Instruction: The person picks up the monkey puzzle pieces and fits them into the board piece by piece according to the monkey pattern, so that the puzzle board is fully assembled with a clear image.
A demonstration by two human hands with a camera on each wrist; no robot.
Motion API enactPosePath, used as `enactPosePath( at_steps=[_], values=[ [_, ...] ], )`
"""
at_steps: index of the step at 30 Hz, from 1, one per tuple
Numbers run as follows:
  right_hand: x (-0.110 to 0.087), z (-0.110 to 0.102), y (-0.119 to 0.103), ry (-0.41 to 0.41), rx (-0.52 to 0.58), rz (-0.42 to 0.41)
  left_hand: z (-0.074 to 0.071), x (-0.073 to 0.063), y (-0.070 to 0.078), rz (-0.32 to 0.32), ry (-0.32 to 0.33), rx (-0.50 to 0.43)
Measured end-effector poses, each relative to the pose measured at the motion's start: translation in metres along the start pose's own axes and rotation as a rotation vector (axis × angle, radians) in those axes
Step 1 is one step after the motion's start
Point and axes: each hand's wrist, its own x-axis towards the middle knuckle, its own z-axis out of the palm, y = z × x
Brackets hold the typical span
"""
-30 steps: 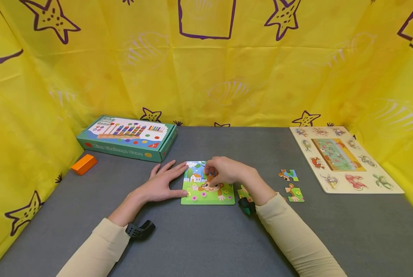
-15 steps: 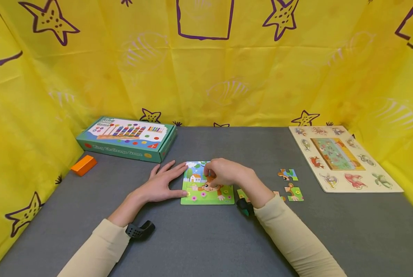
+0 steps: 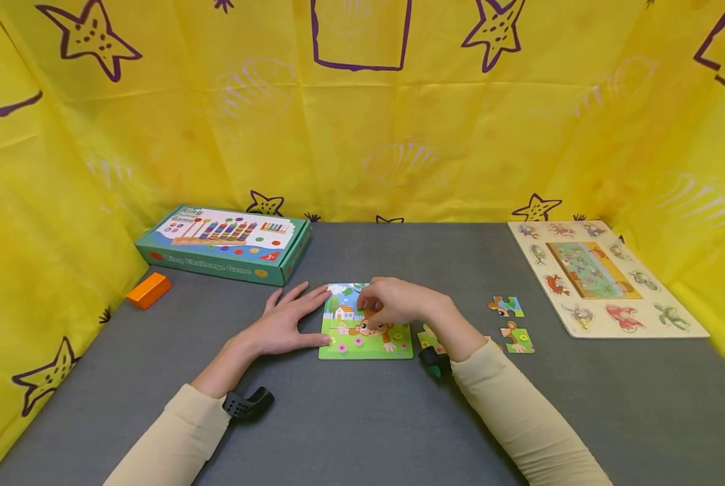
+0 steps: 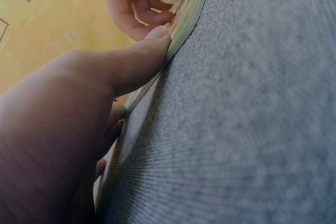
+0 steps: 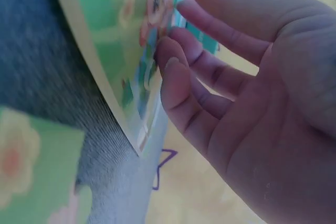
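Head view, mid-frame: a skewed push from the right hand [image 3: 397,301], fingers bent, hold unclear, might slide the puzzle [image 3: 362,343] despite the spread left hand [image 3: 286,329] touching its edge.

Bright head view, dimmer, softer wrist views

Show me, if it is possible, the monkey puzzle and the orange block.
Monkey puzzle [image 3: 368,345]: head view, on the grass below the monkey.
Orange block [image 3: 148,291]: head view, near the middle of its visible surface.
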Motion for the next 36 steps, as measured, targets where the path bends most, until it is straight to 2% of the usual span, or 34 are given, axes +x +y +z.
enactPosePath(
  at_steps=[6, 12, 16, 21, 30, 36],
  values=[
    [-0.011, -0.013, 0.009, 0.024, 0.108, -0.018, 0.0, 0.002, 0.002, 0.003, -0.011, 0.0],
    [-0.029, -0.036, 0.019, 0.099, 0.142, -0.043, -0.002, 0.005, 0.004, 0.002, -0.016, 0.013],
    [-0.041, -0.045, 0.025, 0.149, 0.161, -0.017, -0.003, 0.004, 0.003, 0.008, -0.009, 0.021],
    [-0.056, -0.048, 0.037, 0.173, 0.165, 0.003, -0.004, 0.001, 0.002, 0.012, 0.006, 0.022],
    [-0.086, -0.048, 0.066, 0.139, 0.202, 0.015, -0.002, -0.001, 0.0, 0.013, 0.01, 0.022],
    [-0.105, -0.048, 0.082, 0.165, 0.208, 0.044, -0.001, 0.0, 0.001, 0.015, 0.005, 0.009]
  ],
)
